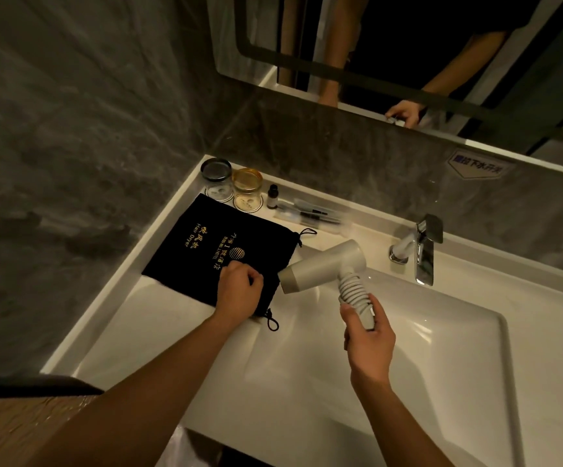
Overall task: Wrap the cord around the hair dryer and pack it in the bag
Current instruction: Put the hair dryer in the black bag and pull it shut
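A: Right hand [369,342] at centre frame, grip wrapped round the hair dryer [327,264] handle, cord [352,287] coiled on it, above the sink [441,382].

B: And the left hand [238,291]? Fingers curled, pinching the black bag [206,244], flat on the counter [111,298] left of centre.

Single head-mounted wide-angle view, looking forward and steeply down from above the white counter [158,230] and sink basin [408,348]. Both forearms enter from the lower edge at close range. The mirror [408,62] spans the upper frame; straight edges bow outward.
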The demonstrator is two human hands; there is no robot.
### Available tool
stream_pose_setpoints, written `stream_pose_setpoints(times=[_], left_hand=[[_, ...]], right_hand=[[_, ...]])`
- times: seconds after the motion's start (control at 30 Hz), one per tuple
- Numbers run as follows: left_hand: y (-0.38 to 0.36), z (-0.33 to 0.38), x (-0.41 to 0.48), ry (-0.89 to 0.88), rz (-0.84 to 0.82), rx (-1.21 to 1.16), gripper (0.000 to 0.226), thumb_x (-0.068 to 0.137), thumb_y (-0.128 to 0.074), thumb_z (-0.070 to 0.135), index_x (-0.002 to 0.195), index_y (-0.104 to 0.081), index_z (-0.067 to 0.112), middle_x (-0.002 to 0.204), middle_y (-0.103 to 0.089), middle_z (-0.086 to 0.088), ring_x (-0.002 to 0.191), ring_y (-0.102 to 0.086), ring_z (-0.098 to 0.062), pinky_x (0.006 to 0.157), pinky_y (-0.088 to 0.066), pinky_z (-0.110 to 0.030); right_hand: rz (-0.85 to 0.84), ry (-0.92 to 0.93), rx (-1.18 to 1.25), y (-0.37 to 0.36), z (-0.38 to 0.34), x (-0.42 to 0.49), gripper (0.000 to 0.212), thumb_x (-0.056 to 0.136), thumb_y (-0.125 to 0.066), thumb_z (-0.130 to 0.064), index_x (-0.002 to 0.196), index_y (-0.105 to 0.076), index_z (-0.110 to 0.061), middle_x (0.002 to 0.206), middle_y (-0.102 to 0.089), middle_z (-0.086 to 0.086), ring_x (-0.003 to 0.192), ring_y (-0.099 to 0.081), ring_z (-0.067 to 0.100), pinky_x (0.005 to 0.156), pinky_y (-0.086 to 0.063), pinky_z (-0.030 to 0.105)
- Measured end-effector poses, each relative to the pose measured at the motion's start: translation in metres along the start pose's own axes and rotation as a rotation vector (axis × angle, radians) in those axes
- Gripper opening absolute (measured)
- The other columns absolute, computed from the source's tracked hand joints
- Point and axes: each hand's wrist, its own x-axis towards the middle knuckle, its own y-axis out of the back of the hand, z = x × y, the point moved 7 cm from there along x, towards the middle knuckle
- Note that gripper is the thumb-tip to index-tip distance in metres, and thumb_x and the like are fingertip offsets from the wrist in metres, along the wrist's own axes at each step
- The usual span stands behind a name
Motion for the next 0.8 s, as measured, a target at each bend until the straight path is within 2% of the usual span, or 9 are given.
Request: stream_pose_setpoints(times=[0.07,0.17,0.27,0.3,0.43,0.57,0.63,0.73,0.8], left_hand=[[0.007,0.002,-0.002,-0.026,0.029,-0.040,0.012,0.090,-0.064,0.018,0.078,-0.064,0.016,0.094,-0.055,0.001,0.094,-0.053,-0.021,0.082,-0.045,-0.030],[0.017,0.006,-0.004,-0.052,0.052,-0.091,0.009,0.091,-0.064,0.019,0.084,-0.066,0.013,0.096,-0.058,0.002,0.094,-0.053,-0.019,0.081,-0.042,-0.028],[0.022,0.012,-0.008,-0.086,0.043,-0.153,0.008,0.092,-0.064,0.017,0.089,-0.067,0.011,0.097,-0.060,0.001,0.093,-0.057,-0.020,0.082,-0.047,-0.031],[0.023,0.014,-0.010,-0.097,0.034,-0.165,0.008,0.092,-0.064,0.017,0.090,-0.067,0.010,0.098,-0.061,0.000,0.094,-0.057,-0.020,0.082,-0.047,-0.031],[0.025,0.017,-0.022,-0.141,0.024,-0.138,0.005,0.091,-0.065,0.016,0.092,-0.068,0.011,0.098,-0.063,0.000,0.099,-0.053,-0.019,0.083,-0.042,-0.027],[0.028,0.015,-0.027,-0.183,0.022,-0.078,0.006,0.089,-0.067,0.017,0.091,-0.066,0.012,0.102,-0.062,0.000,0.102,-0.051,-0.017,0.089,-0.047,-0.034],[0.027,0.013,-0.024,-0.162,0.011,-0.074,0.017,0.086,-0.069,0.023,0.101,-0.063,0.015,0.108,-0.060,0.001,0.106,-0.052,-0.018,0.092,-0.048,-0.037],[0.023,0.013,-0.015,-0.062,-0.045,-0.114,0.052,0.083,-0.071,0.042,0.127,-0.057,0.018,0.122,-0.059,0.002,0.115,-0.053,-0.015,0.098,-0.047,-0.036],[0.021,0.018,-0.010,-0.075,-0.038,-0.070,0.054,0.085,-0.069,0.045,0.130,-0.060,0.017,0.125,-0.061,0.003,0.117,-0.055,-0.014,0.100,-0.047,-0.036]], right_hand=[[0.001,-0.002,0.007,-0.009,0.003,-0.003,0.070,0.071,-0.080,-0.049,0.136,-0.056,-0.042,0.116,-0.068,0.030,0.078,-0.061,0.019,0.076,-0.054,0.041],[-0.016,0.005,0.018,-0.023,0.006,-0.010,0.067,0.071,-0.081,-0.046,0.133,-0.057,-0.044,0.115,-0.071,0.026,0.087,-0.063,0.021,0.088,-0.056,0.051],[-0.040,-0.004,0.042,-0.040,0.006,-0.019,0.043,0.077,-0.081,-0.038,0.108,-0.062,-0.062,0.100,-0.072,0.014,0.083,-0.064,0.019,0.083,-0.056,0.046],[-0.055,-0.004,0.056,-0.046,0.006,-0.022,0.040,0.079,-0.080,-0.036,0.104,-0.064,-0.062,0.099,-0.073,0.013,0.082,-0.064,0.019,0.080,-0.054,0.044],[-0.058,-0.041,0.079,-0.063,0.014,-0.027,0.038,0.078,-0.080,-0.037,0.114,-0.067,-0.041,0.089,-0.070,0.011,0.070,-0.060,0.018,0.067,-0.052,0.039],[-0.066,-0.065,0.015,-0.072,0.025,-0.030,0.057,0.072,-0.080,-0.050,0.124,-0.065,-0.033,0.099,-0.073,0.016,0.080,-0.061,0.020,0.074,-0.052,0.042],[-0.105,-0.050,-0.003,-0.075,0.025,-0.031,0.050,0.074,-0.079,-0.048,0.120,-0.066,-0.031,0.092,-0.071,0.007,0.077,-0.061,0.019,0.073,-0.052,0.042],[-0.154,-0.031,-0.027,-0.077,0.024,-0.030,0.048,0.075,-0.078,-0.046,0.119,-0.066,-0.032,0.093,-0.073,0.007,0.072,-0.062,0.017,0.069,-0.053,0.040],[-0.177,-0.028,-0.035,-0.077,0.023,-0.029,0.049,0.075,-0.078,-0.045,0.121,-0.066,-0.033,0.095,-0.074,0.007,0.072,-0.062,0.015,0.068,-0.054,0.038]])
